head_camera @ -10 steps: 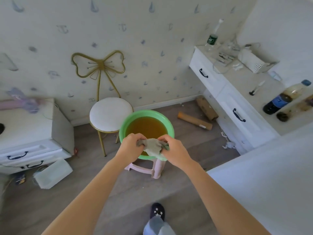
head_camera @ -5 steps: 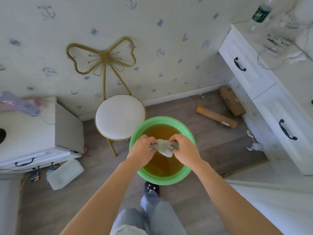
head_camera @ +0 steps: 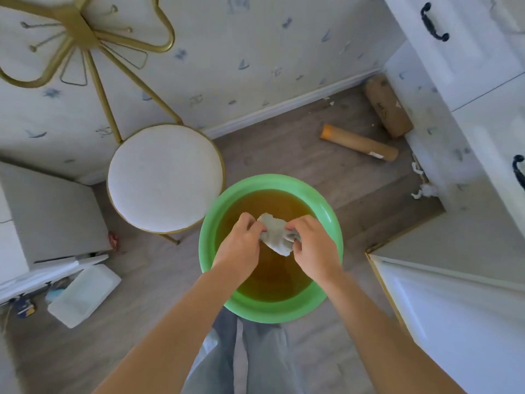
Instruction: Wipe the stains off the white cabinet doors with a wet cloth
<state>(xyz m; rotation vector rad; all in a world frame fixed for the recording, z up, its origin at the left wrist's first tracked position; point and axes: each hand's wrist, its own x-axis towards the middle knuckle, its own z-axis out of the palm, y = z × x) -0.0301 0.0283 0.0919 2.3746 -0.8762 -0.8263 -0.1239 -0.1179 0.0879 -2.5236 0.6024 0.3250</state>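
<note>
A bunched grey-white cloth [head_camera: 275,233] hangs over a green basin [head_camera: 208,237] of brownish water. My left hand [head_camera: 241,243] grips the cloth's left end and my right hand [head_camera: 315,245] grips its right end, both above the water. White cabinet drawers with black handles [head_camera: 460,46] stand at the upper right. A white cabinet door [head_camera: 460,317] fills the lower right.
A round white stool with a gold bow back [head_camera: 164,177] stands just left of the basin. Two cardboard tubes [head_camera: 359,142] lie on the wood floor by the wall. A white cabinet [head_camera: 48,217] and a plastic box [head_camera: 85,295] are at the left.
The view has tilted down and come closer over the basin. Both hands stay on the cloth, now lower and centred above the water.
</note>
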